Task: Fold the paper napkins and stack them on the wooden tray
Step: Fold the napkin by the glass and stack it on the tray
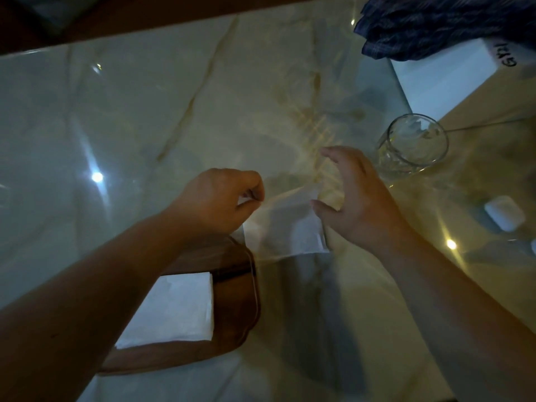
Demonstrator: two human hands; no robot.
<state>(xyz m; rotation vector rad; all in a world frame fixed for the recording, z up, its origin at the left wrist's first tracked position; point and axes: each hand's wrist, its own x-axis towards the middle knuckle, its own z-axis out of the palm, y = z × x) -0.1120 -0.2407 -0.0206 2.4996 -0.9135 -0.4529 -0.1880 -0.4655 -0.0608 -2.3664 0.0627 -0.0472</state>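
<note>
A glossy marble-patterned bench [145, 111], pale with tan veins, fills the scene and mirrors small bright ceiling lights. A dark wooden edge [145, 21] runs along its far side. The light is dim, warmer yellow toward the right.

Glossy marble-look table [145, 117], matt paper napkin [285, 227], smooth wooden tray [237, 303], clear glass tumbler [414, 146].
</note>
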